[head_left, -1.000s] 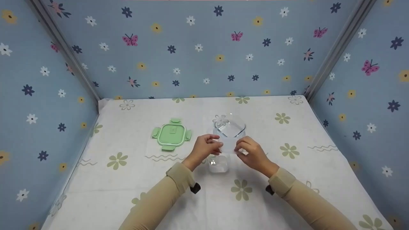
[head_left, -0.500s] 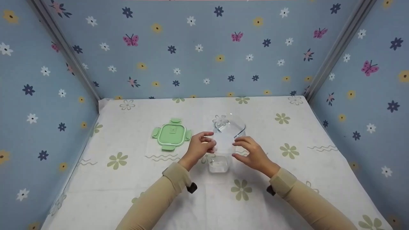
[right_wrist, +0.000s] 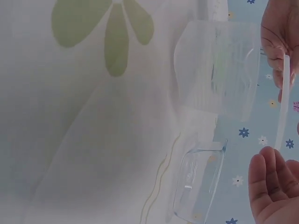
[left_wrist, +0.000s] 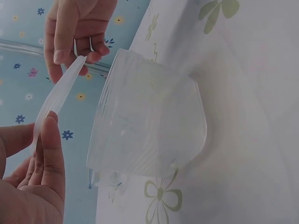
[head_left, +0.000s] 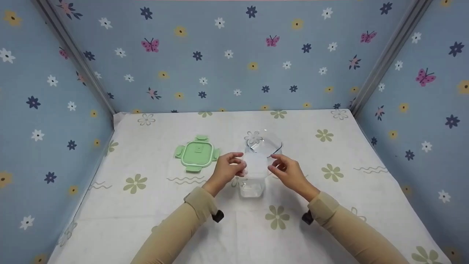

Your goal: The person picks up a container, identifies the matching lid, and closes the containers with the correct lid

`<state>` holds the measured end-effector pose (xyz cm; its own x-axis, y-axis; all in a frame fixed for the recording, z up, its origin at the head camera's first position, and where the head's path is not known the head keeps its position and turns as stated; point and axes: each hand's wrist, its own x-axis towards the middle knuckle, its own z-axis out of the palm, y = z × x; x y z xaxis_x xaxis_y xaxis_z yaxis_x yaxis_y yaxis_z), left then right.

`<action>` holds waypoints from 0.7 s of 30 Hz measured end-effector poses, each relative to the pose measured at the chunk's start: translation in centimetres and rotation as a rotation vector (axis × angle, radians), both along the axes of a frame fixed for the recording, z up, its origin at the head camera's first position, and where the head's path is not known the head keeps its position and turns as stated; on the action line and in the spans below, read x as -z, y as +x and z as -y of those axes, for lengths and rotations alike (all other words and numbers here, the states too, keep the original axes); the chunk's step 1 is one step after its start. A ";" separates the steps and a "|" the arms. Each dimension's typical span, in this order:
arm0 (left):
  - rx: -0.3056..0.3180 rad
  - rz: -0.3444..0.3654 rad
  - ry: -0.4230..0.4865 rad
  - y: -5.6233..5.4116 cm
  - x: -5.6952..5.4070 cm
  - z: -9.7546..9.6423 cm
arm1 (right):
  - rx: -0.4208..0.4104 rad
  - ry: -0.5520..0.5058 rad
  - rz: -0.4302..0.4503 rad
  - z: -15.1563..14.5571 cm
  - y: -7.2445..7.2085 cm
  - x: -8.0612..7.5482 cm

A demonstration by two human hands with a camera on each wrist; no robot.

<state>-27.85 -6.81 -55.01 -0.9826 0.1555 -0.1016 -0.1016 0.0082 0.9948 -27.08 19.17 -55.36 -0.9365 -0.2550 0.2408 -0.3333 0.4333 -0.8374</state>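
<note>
"So, from the head camera, how's your grip?"
"Up front, my left hand (head_left: 226,169) pinches the rim of a translucent lid (head_left: 256,165); my right hand (head_left: 290,174) meets its edge at 3 o'clock. A clear container (head_left: 251,189) sits below, at 6 o'clock, apart from it. The glass dish (head_left: 269,149) stands at 1 o'clock, the green lid (head_left: 198,154) lies at 9."

"How far along?"
"Partway, I'd judge: the translucent lid is up in my hands, the green lid lies off by itself, and neither is seated on a vessel yet."

"And the left wrist view?"
"Thumb and fingers squeeze the translucent lid, seen nearly edge-on. From it, the container is at 3 o'clock."

"Right wrist?"
"My right fingertips touch its end at 6 o'clock; I can't tell whether they pinch. Container at 10."

"Any writing?"
"No brand or label I can read in these 3 views."
</note>
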 end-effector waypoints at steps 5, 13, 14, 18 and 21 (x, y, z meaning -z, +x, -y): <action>0.007 0.007 0.001 0.2 0.1 0.2 | -0.030 -0.100 0.124 0.2 -0.4 0.0; 0.013 0.022 -0.001 0.4 -0.2 0.4 | -0.060 -0.107 0.180 1.1 -0.5 -0.4; 0.013 0.025 -0.002 0.5 -0.2 0.4 | -0.054 -0.099 0.181 1.1 -0.5 -0.4; 0.021 0.039 -0.007 0.6 -0.2 0.4 | -0.031 -0.077 0.196 1.4 -0.4 -0.5; 0.026 0.049 -0.013 0.5 -0.2 0.3 | -0.025 -0.077 0.210 1.4 -0.4 -0.4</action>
